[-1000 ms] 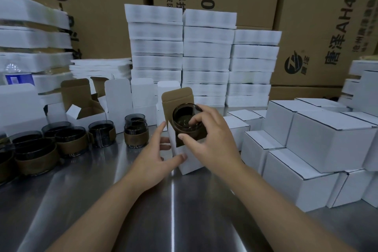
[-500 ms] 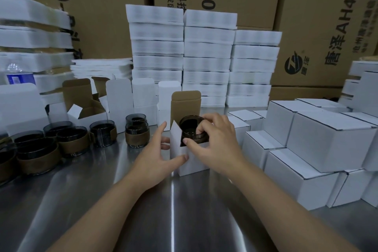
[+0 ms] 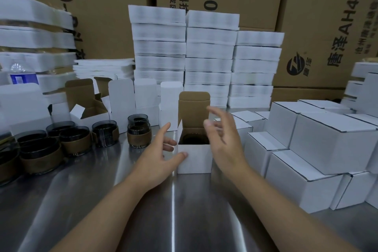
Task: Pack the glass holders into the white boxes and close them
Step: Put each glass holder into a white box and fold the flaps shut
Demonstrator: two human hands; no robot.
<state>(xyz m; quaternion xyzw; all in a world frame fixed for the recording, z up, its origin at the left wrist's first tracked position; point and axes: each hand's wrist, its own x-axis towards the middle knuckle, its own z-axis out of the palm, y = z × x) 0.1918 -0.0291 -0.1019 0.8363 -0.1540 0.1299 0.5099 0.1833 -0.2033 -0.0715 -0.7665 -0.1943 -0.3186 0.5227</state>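
- Head view: the open white box (image 3: 194, 157) stands dead centre on the steel table (image 3: 173, 210), with its brown-lined lid flap (image 3: 194, 108) sticking straight up at 12 o'clock.
- The glass holder (image 3: 193, 139) sits down inside the box. Only its dark rim shows in the opening.
- The left hand (image 3: 161, 155) is at the box's 9 o'clock, loose and spread, with the thumb tip touching the front corner. It's steadying the box, not gripping it.
- The right hand (image 3: 223, 141) is at 3 o'clock, just beside the box. Its fingers are relaxed and a bit blurred, and it's holding nothing.
- More unpacked holders (image 3: 139, 134) wait at 9 to 10 o'clock, and the closed boxes (image 3: 331, 149) are piled at 3 o'clock.
- My guess is that closing the lid comes next, and here's what could bite:
- That table looks slick, so with only a thumb on the box, pushing the flap down could skate it away or tip it.
- If the holder sits crooked, the tuck tab could jam on the glass rim and crease.
- A wide left elbow could clip the nearby holders.
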